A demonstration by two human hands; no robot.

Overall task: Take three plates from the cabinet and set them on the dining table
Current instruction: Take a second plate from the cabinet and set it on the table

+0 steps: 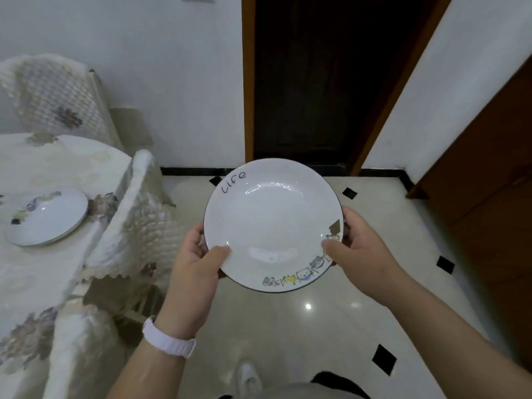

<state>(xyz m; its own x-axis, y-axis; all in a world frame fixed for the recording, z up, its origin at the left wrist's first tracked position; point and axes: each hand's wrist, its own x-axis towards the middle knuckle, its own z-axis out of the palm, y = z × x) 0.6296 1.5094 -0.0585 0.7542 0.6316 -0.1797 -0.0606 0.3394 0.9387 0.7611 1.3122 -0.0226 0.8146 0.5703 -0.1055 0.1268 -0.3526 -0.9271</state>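
Dim, cool, even indoor light. Small white glare spot on the glossy cream tiled floor (308,306); soft highlights in the white round ceramic plate (273,223). Slightly soft throughout, bent at the edges.

The dining table (57,162) is cut off left; the doorway (302,82) shows only darkness.

The held plate (270,223) looks like glazed ceramic, smooth and glossy, with bright glints. Left of it, a second plate (47,217) shows the same sheen on a matt tablecloth (34,272). Between them the chair cover (138,226) is quilted cloth. Beneath the held plate the floor tiles (331,326) are polished; beyond it the door frame (248,82) is wood
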